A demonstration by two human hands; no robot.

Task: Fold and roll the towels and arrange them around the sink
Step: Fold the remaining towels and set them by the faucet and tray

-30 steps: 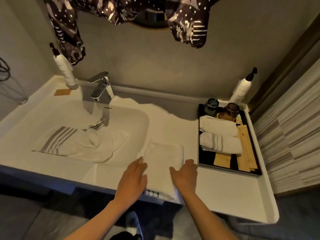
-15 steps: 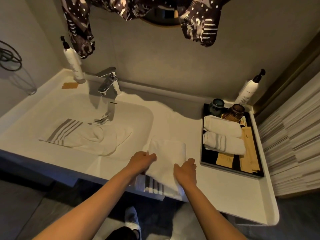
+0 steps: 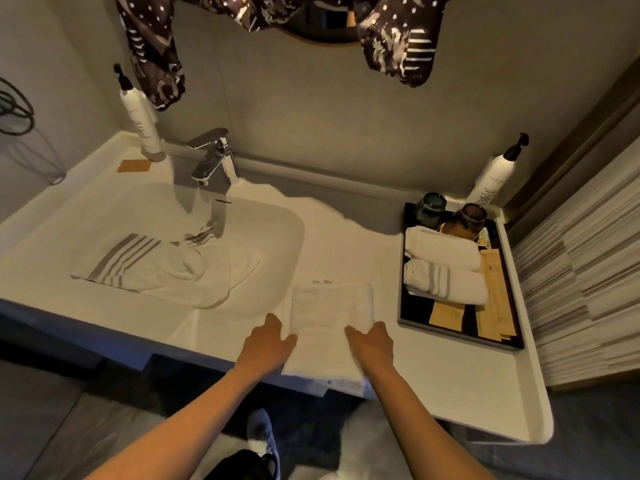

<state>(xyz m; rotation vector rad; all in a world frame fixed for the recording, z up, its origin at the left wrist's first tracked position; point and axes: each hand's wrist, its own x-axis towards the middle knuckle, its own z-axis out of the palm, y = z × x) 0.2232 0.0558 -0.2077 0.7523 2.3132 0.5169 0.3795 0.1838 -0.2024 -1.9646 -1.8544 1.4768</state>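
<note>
Towel (image 3: pixel 330 327) at lower centre overhangs the counter edge; your left hand (image 3: pixel 268 344) and right hand (image 3: pixel 372 344) press flat, so a loose roll could slide off.

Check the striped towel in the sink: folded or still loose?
Loose. The striped towel lies crumpled and spread across the sink basin, not folded or rolled.

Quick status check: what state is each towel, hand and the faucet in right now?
Towel on counter: folded flat, not rolled.
Striped towel in sink: crumpled, unfolded.
Two towels on tray: rolled, side by side.
Left hand: on the folded towel's left edge.
Right hand: on its right edge.
Faucet: no water running.
</note>
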